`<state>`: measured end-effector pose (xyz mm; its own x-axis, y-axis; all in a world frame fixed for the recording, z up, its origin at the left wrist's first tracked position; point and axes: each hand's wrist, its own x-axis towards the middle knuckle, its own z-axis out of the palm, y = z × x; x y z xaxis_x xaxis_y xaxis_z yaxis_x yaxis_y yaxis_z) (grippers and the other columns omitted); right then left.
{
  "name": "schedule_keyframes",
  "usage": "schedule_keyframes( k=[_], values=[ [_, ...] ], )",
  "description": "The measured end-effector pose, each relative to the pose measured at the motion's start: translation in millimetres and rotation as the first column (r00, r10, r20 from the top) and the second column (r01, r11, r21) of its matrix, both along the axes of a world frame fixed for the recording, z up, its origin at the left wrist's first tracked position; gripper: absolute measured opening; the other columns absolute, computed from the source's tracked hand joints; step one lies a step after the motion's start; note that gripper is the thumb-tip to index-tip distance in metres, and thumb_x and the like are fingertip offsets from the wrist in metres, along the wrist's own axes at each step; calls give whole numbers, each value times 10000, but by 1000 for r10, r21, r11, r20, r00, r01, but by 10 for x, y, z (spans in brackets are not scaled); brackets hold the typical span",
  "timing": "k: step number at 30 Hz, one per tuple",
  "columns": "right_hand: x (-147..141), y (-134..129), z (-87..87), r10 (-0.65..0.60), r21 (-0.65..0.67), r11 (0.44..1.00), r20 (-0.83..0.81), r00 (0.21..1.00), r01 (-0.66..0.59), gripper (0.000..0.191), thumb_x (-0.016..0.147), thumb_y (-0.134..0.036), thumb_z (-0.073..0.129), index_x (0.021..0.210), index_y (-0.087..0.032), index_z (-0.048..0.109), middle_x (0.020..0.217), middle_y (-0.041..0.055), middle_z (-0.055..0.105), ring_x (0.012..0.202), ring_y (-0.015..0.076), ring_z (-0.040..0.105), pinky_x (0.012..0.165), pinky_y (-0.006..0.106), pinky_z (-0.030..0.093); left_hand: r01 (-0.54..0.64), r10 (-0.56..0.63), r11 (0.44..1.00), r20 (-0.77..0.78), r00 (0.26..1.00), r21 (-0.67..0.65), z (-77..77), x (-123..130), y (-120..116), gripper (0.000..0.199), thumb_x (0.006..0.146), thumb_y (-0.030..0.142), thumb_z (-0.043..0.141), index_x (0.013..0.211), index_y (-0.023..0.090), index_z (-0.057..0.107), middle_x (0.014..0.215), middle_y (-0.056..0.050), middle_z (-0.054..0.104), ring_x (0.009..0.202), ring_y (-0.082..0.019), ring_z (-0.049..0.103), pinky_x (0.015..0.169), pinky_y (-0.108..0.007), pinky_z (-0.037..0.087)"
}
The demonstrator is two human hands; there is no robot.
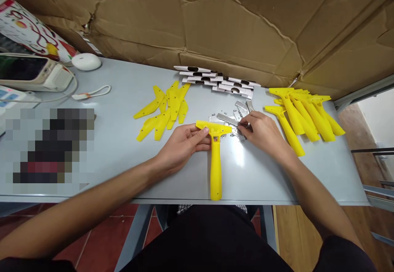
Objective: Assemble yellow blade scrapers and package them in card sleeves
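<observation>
My left hand [187, 144] grips the head of a yellow plastic scraper handle [216, 165], thumb on top and fingers beneath. The handle's grip points toward me, its end near the table's front edge. Just right of its head, my right hand [257, 129] has its fingertips pinched at the end of a flat metal strip [227, 118]. Around those fingertips lie more metal strips [241, 108] and small loose hardware [234, 134], partly hidden by the hand. Yellow plastic cover pieces [174, 103] are heaped to the left. Several more yellow scraper handles [310, 114] lie piled at the right.
White folded card sleeves [215, 79] are stacked at the back against a cardboard wall [234, 25]. On the left are a white mouse [86, 61], a short white cable [92, 94], a handheld device [33, 72] and a blurred-out dark object [55, 144]. The grey table [117, 165] ends close to my body.
</observation>
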<state>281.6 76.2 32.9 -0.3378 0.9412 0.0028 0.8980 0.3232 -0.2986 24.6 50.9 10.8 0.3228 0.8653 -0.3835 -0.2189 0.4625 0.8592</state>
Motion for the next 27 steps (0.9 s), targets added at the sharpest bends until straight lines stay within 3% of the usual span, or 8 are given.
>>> schedule_keyframes(
  k=[3,7,10,14,17,21,27],
  values=[
    [10,4,-21,-28,-43,999,-76,997,25,207,945,-250,583,1074,-179,728,1027,112,724,906,254,640,766,388,444,-1,1,1000,-1,1000,-6,-1,2,0,263,917,408,759,895,145,766,1031,-167,804,963,-272,765,900,-419,619],
    [42,23,-49,-61,-112,993,-173,983,42,324,913,-247,628,1222,-159,669,1040,113,725,874,237,635,776,383,452,4,-4,1000,-5,1000,1,8,15,-10,267,930,411,743,945,146,773,1041,-163,804,955,-264,766,904,-411,614],
    [63,53,-52,-43,-96,995,-231,972,22,216,891,-236,658,1086,-176,729,984,98,724,856,225,626,768,375,450,-2,2,1000,-12,1000,11,9,24,-15,279,925,423,750,928,145,767,1029,-160,805,943,-259,767,901,-402,614],
    [93,81,-11,-62,-118,993,-306,950,27,108,887,-249,675,906,-192,765,792,43,692,697,166,561,686,350,430,-3,3,1000,-20,1000,21,-4,23,-17,284,925,429,751,916,146,760,1028,-154,805,939,-250,766,903,-392,613],
    [115,76,44,-152,-231,972,-429,890,55,176,904,-331,681,891,-176,762,775,41,698,641,140,528,634,341,435,-1,2,1000,-14,1000,26,-16,16,-19,279,927,427,751,906,149,753,1028,-149,805,939,-247,767,895,-387,613],
    [112,42,125,-224,-381,924,-577,785,-17,245,900,-418,712,891,-176,747,814,49,706,672,142,559,622,332,469,5,-5,1000,-4,1000,24,-30,15,-23,266,921,420,759,898,155,748,1036,-147,806,943,-250,767,899,-395,612],
    [76,-20,171,-253,-438,896,-635,730,-71,266,870,-459,767,883,-194,759,774,28,663,695,144,550,641,328,465,29,-29,999,0,1000,23,-32,27,-35,271,911,426,765,966,161,774,1031,-146,806,934,-250,765,879,-393,620]
  ],
)
